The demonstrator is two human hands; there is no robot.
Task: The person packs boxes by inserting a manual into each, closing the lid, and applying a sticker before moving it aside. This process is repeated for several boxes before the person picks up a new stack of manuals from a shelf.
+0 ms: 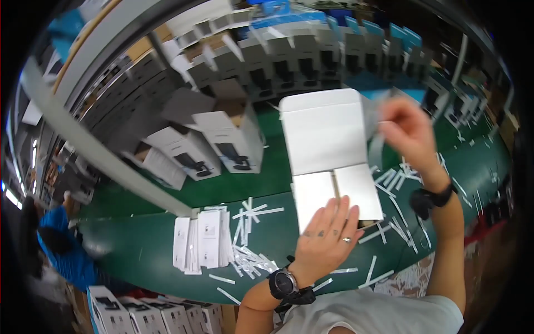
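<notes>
A white cardboard box (322,133) stands in front of me with its tall lid flap raised and its two inner flaps folded in, a narrow gap between them. My left hand (328,232) lies on those inner flaps, fingers stretched out and flat. To the right of the raised lid is my right hand (409,125), smeared by motion, its fingers curled together. A blurred translucent strip (376,149) hangs from its fingertips beside the lid. What lies inside the box is mostly hidden.
Loose white strips (253,261) litter the green table (139,245) around the box. Stacks of white leaflets (210,238) sit at left. Open printed boxes (231,133) stand beyond, with a row of more boxes (306,61) behind. A slanted metal post (105,142) crosses the left. Another person (64,239) is at far left.
</notes>
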